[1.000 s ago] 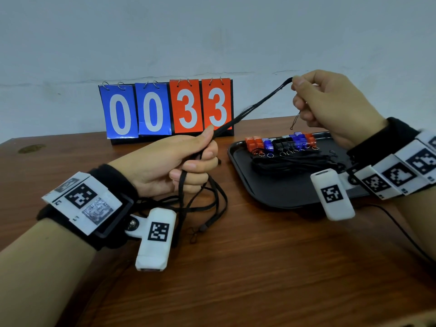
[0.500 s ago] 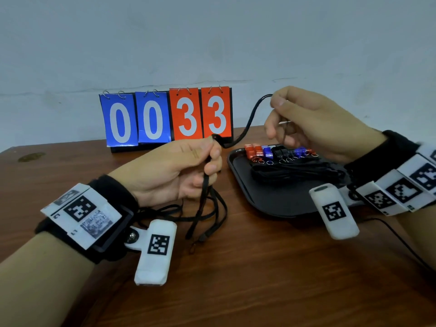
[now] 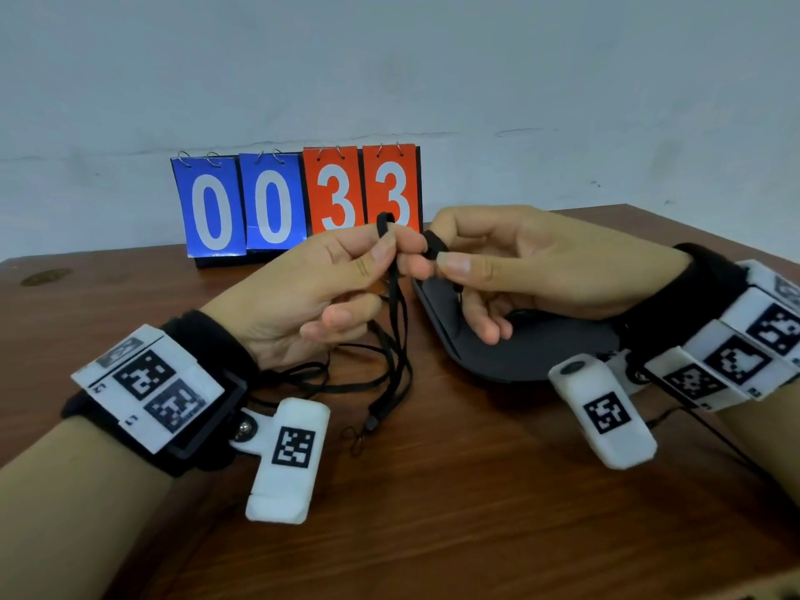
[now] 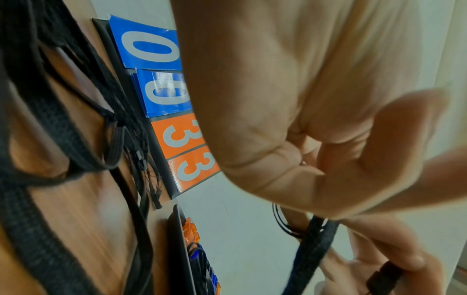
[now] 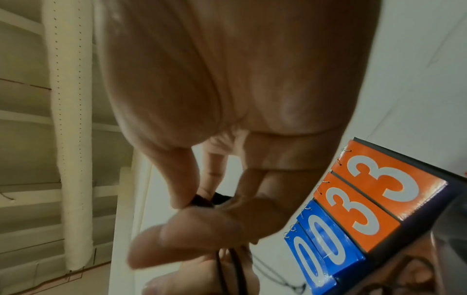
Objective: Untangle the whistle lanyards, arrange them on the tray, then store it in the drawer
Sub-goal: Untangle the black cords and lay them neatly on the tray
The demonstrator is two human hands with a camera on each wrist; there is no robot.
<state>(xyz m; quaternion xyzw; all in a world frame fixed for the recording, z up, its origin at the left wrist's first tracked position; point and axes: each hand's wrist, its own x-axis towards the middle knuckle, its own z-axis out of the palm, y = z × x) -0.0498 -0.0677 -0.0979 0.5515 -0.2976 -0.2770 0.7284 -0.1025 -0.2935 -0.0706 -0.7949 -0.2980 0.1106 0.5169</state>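
My left hand [image 3: 381,249] pinches a black lanyard [image 3: 396,305] between thumb and forefinger, a small loop sticking up above the fingertips. My right hand [image 3: 437,257] pinches the same lanyard's end right beside it, the two hands nearly touching above the tray's left edge. The rest of the lanyard hangs down into a loose tangle of black cords [image 3: 368,374] on the table under my left hand. The black tray [image 3: 498,361] lies under my right hand; orange and blue whistles [image 4: 194,245] lie on it in the left wrist view.
A flip scoreboard [image 3: 298,201] reading 0033 stands at the back of the wooden table [image 3: 433,513], against the wall. A thin black cable [image 3: 714,435] trails over the table at the right.
My right hand has come down and left from holding the lanyard stretched high, and now meets my left hand. The lanyard between them has gone from taut to a short bit.
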